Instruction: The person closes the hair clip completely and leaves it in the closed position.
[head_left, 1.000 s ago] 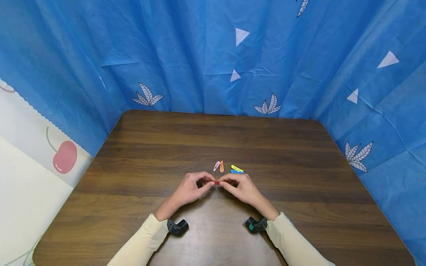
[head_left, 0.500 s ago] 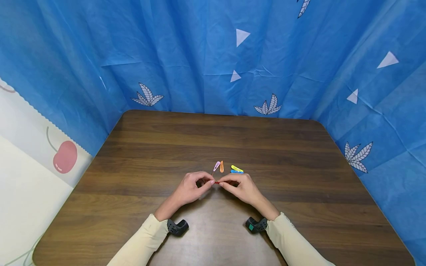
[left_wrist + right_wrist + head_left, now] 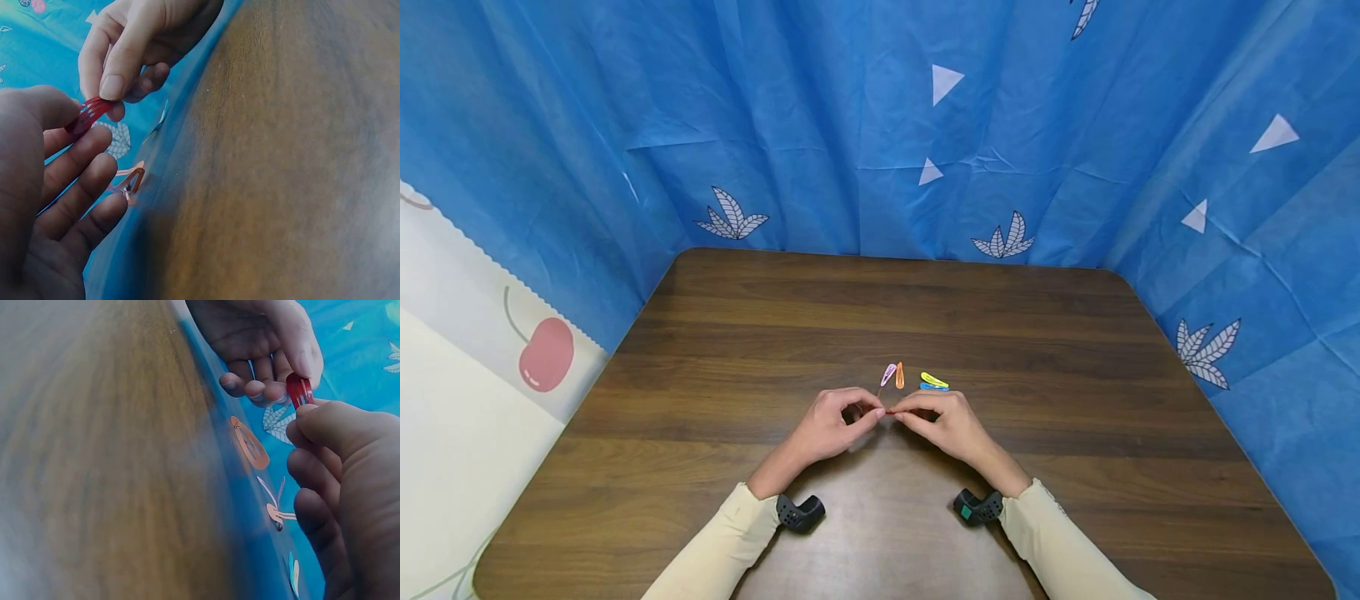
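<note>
Red clip (image 3: 298,386), long axis sideways, bridges pinching fingers (image 3: 340,424).

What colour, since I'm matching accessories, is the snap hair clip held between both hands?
Red. The snap hair clip shows best in the right wrist view.

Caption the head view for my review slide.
Left hand and right hand pinch a red hair clip over a wooden table, colourful clips lying just beyond.
</note>
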`<state>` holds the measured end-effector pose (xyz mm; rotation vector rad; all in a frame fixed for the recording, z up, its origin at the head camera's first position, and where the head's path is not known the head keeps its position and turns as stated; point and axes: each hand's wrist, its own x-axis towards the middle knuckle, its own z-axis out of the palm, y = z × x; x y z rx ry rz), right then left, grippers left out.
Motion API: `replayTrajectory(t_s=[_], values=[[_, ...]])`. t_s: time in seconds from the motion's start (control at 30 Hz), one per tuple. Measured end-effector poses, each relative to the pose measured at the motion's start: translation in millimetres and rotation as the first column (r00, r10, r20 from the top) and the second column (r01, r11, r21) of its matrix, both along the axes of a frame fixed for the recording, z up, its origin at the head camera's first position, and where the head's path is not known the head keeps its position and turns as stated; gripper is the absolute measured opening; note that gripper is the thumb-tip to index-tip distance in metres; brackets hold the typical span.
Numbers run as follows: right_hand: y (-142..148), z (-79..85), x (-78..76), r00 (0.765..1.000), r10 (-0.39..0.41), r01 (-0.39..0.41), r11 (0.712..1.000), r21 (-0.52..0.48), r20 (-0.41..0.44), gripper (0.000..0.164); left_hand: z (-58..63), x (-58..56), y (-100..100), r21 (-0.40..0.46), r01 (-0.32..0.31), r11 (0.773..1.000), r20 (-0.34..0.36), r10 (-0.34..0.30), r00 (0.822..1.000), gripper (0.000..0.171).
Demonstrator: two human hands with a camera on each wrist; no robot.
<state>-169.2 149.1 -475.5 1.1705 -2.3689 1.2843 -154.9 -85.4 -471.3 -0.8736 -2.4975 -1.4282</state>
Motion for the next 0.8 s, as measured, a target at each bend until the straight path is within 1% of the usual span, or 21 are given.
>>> replayTrajectory(t_s=[0.1,0.23,0.33,0.5,0.63,0.8], values=[[0.9,-0.4,-1.1,0.999,0.026,-0.027,0.999,-0.032,-0.047,0.016,1.1,0.6,0.6,-0.003,0.002,1.000,0.006,-0.002,1.000,0.005],[1.4,-0.3,-1.8,0.997,0.051,-0.054,0.997,-0.047,-0.061,0.017,1.8,1.1,1.3,0.007,0.009,1.000,0.006,-0.009,1.000,0.004],[1.8,0.1,-1.2,0.999,0.040,-0.041,0.999,-0.028,-0.036,0.016,1.4,1.0,1.6,0.014,0.013,1.000,0.001,-0.013,1.000,0.005],[2.2,0.3,0.9,1.000,-0.005,0.005,1.000,0.028,0.005,0.014,0.8,1.2,1.6,0.013,0.010,1.000,-0.009,-0.010,1.000,0.004],[1.4,-2.4,1.1,0.998,-0.029,0.028,0.999,0.025,0.050,0.015,1.5,1.6,2.0,0.012,0.008,1.000,-0.021,-0.008,1.000,0.007],[0.9,-2.2,1.8,0.994,-0.059,0.057,0.998,0.026,0.090,0.014,1.3,1.6,2.4,0.017,0.026,1.000,-0.029,-0.026,0.999,0.011]])
